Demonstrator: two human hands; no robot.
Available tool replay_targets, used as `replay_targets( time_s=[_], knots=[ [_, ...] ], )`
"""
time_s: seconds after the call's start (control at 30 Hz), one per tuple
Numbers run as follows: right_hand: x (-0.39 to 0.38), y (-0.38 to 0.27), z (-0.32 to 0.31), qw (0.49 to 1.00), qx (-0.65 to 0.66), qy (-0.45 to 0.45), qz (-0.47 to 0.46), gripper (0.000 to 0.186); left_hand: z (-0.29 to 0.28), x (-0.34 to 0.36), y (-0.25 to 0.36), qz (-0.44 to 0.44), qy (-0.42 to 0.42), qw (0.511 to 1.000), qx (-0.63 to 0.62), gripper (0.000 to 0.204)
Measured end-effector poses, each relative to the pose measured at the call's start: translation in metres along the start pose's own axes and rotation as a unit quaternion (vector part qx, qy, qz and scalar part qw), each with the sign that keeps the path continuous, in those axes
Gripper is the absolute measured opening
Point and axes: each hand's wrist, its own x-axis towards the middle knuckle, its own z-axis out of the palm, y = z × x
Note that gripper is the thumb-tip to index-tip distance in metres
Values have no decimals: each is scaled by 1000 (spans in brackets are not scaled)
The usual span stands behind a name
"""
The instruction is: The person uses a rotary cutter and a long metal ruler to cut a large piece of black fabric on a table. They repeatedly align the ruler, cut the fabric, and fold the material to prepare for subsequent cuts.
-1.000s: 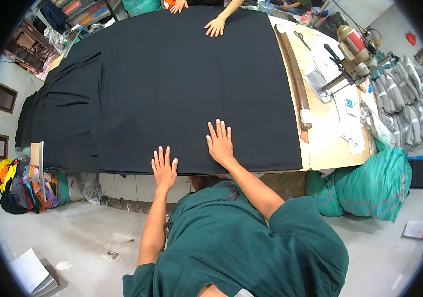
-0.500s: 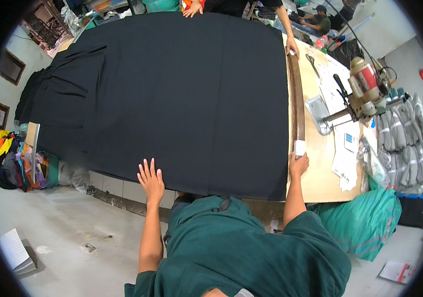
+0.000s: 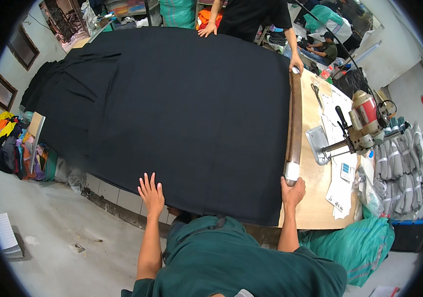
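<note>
Black cloth (image 3: pixel 186 119) spread over most of desk (image 3: pixel 318 210), mostly flat, w/ creases toward its L end. Brown bar (image 3: pixel 295 114) lies lengthwise along cloth's R edge, white wrap (image 3: pixel 292 172) close to its near end; can't tell if bar overlaps cloth. R hand (image 3: pixel 292 192) at cloth's R edge, near side, curled round bar's near end by the wrap. L hand (image 3: pixel 151 195) at cloth's near edge, wide, fingers (image 3: pixel 148 185) spread over cloth; can't tell if pressing. Co-worker (image 3: pixel 251 20) in dark top stands past cloth's far edge: one hand (image 3: pixel 208 29) resting on that edge, other hand (image 3: pixel 295 63) on bar's far end, by cloth's far R corner. R of cloth, on bare desk strip: scissors (image 3: pixel 317 94), loose paper sheets (image 3: pixel 339 192), calculator (image 3: pixel 346 171), cutting machine (image 3: pixel 362 138) w/ red-and-tan motor (image 3: pixel 365 106) & flat metal foot (image 3: pixel 318 143). Further R of cloth: stack of tied grey bundles (image 3: pixel 399 171). Green sack (image 3: pixel 362 250) low down off cloth's near R corner. Low down L of cloth: pile of mixed-colour clothes (image 3: pixel 12 148). Another person (image 3: pixel 328 50) sits well past cloth's far R corner. Lined paper pad (image 3: pixel 4 233) on floor (image 3: pixel 92 218), near side, well L of cloth.
</note>
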Motion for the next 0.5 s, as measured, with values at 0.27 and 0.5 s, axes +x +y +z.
replay_targets(
  time_s=[0.27, 0.5],
  knots=[
    [-11, -162, -36, 992, 90, 55, -72, 56, 6, 0, -3, 5, 35, 999, -12, 54],
    [-48, -278, 1, 991, 115, -16, -70, 63, 2, -1, -14, 32, 19, 999, -35, 58]
  ],
)
